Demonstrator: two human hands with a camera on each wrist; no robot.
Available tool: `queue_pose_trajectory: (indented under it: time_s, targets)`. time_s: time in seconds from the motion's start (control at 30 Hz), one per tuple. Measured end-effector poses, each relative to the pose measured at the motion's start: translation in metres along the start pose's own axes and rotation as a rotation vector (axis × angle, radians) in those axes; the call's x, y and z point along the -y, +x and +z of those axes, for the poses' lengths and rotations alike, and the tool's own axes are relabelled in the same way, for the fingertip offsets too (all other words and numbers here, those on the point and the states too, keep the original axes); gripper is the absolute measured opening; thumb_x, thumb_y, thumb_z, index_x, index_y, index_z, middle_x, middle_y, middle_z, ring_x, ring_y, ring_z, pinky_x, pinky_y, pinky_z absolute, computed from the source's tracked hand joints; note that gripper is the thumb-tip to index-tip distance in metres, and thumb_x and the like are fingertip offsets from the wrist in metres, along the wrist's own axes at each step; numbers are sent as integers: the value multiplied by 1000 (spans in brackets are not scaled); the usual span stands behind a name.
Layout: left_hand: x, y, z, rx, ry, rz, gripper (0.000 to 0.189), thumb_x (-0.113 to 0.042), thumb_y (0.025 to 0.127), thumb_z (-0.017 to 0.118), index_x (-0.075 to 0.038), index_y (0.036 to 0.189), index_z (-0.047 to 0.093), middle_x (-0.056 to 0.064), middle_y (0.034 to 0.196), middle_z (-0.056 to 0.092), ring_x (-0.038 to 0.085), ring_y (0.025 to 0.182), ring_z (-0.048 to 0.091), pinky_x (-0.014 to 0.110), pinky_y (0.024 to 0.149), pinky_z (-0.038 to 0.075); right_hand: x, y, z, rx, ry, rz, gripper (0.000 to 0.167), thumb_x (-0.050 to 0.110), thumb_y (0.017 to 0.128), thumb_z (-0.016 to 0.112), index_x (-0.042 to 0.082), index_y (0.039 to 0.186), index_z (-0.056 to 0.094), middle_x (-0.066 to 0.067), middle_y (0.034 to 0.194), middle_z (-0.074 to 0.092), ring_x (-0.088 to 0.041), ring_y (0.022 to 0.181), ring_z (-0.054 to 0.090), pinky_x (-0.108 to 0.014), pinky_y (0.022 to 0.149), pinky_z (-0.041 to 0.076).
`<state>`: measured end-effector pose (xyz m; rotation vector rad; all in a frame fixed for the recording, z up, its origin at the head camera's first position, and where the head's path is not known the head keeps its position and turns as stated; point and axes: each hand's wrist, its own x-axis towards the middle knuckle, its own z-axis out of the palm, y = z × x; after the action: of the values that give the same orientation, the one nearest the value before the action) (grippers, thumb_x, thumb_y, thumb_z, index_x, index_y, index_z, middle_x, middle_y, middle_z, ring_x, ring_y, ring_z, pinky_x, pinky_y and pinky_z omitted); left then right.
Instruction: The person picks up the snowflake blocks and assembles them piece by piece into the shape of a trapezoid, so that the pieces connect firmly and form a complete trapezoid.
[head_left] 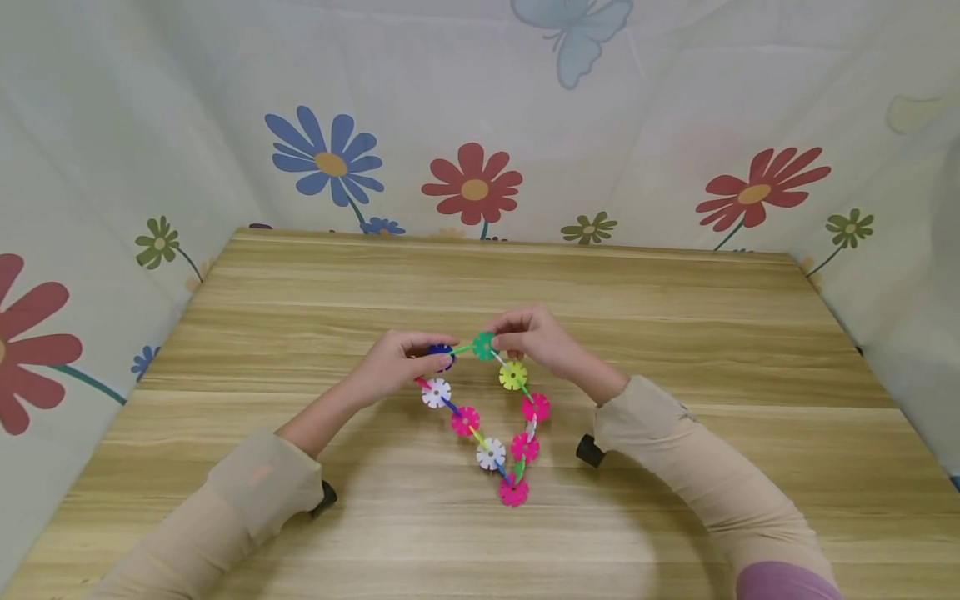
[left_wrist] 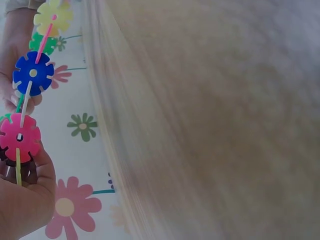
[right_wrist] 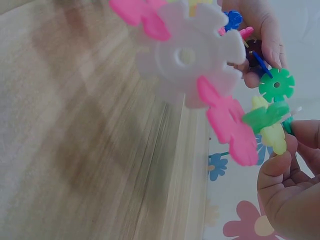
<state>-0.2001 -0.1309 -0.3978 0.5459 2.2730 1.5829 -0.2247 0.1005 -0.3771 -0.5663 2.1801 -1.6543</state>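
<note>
A loop of plastic snowflake discs (head_left: pixel 491 453), slotted together edge to edge, hangs between both hands over the table. My left hand (head_left: pixel 384 367) pinches a dark blue disc (head_left: pixel 441 357) at the loop's upper left. On the upper right, my right hand (head_left: pixel 538 340) pinches a green disc (head_left: pixel 483 345). Pink, white and yellow discs run down both sides and meet at a pink disc (head_left: pixel 513 492) at the bottom. Close to the right wrist camera is a white disc (right_wrist: pixel 187 55), with the right hand's fingers (right_wrist: pixel 274 175) beyond it. The left wrist view shows a pink disc (left_wrist: pixel 20 136) by the left hand.
The wood-grain table (head_left: pixel 300 292) spreads under both arms. A pale curtain (head_left: pixel 637 150) printed with flowers and a butterfly stands behind and at the sides. Small black wrist pieces (head_left: pixel 590 451) stick out below the beige sleeves (head_left: pixel 697 475).
</note>
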Motion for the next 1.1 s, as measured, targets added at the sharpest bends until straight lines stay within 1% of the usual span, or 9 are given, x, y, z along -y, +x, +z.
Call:
queue_pose_trajectory:
  time_s: [0.23, 0.4, 0.6, 0.7, 0.87, 0.93, 1.1]
  targets:
    - [2, 0, 0, 11, 15, 16, 39, -27, 85, 58, -6, 118, 57, 18, 96, 64, 15, 71, 57, 28, 62, 52, -1, -1, 0, 23, 1, 0, 19, -2, 83, 53, -12, 96, 61, 4, 67, 60, -8, 51, 44, -24, 47, 39]
    - [3, 0, 0, 14, 23, 15, 38, -30, 85, 58, -9, 117, 58, 16, 97, 64, 15, 72, 58, 29, 62, 52, -2, -1, 0, 30, 1, 6, 19, -1, 83, 53, -12, 96, 60, 5, 67, 59, -7, 51, 45, -24, 47, 40]
    - [2, 0, 1, 15, 48, 23, 39, -31, 87, 55, -8, 119, 56, 15, 96, 64, 14, 73, 58, 28, 62, 52, 1, -2, 1, 25, 2, 22, 19, 0, 84, 53, -11, 98, 60, 6, 67, 59, -7, 51, 43, -23, 48, 39]
    - [2, -1, 1, 6, 67, 29, 38, -31, 87, 54, -9, 118, 57, 13, 95, 65, 13, 73, 58, 27, 61, 52, 2, -3, 2, 29, 3, 15, 19, -1, 83, 53, -11, 97, 60, 5, 67, 59, -8, 51, 43, -23, 48, 38]
    - [1, -1, 2, -8, 111, 33, 38, -31, 87, 55, -9, 117, 58, 8, 93, 66, 12, 70, 56, 33, 59, 51, 2, -3, 3, 34, 7, 3, 17, -3, 82, 53, -12, 95, 61, 0, 67, 59, -9, 50, 43, -23, 48, 39]
    - [0, -1, 3, -10, 116, 29, 39, -31, 86, 56, -8, 117, 57, 8, 91, 66, 13, 69, 55, 35, 58, 50, 2, -4, 3, 32, 2, 10, 16, -4, 81, 54, -12, 94, 61, -1, 67, 59, -10, 50, 44, -24, 48, 39]
    - [-2, -2, 4, -18, 112, 22, 40, -30, 86, 57, -4, 117, 57, 9, 91, 66, 15, 69, 54, 30, 55, 48, 3, -4, 4, 35, -27, 14, 15, -4, 81, 54, -12, 92, 61, -1, 67, 58, -12, 52, 44, -24, 49, 40]
